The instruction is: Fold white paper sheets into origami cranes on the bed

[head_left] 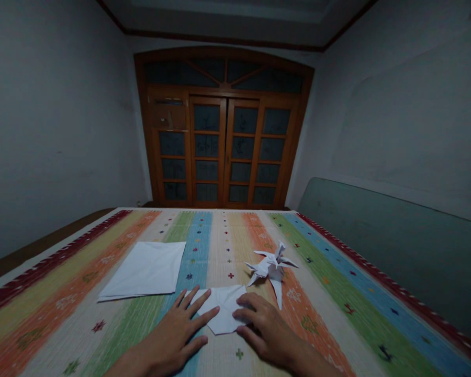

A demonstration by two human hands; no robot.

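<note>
A small folded sheet of white paper (224, 309) lies flat on the striped tablecloth, right in front of me. My left hand (184, 327) rests on its left side with the fingers spread and the palm down. On the paper's right edge lies my right hand (261, 324), its fingers bent and slightly apart, the tips touching the paper. Part of the sheet is hidden under both hands. Just beyond my right hand sits a folded white paper figure (272, 267) with several pointed limbs.
To the left lies a stack of white paper (147, 269). The striped tablecloth (118, 335) covers the table. A pale green panel (384, 235) stands along the right side, and a wooden glass-paned door (224, 152) is beyond the far edge.
</note>
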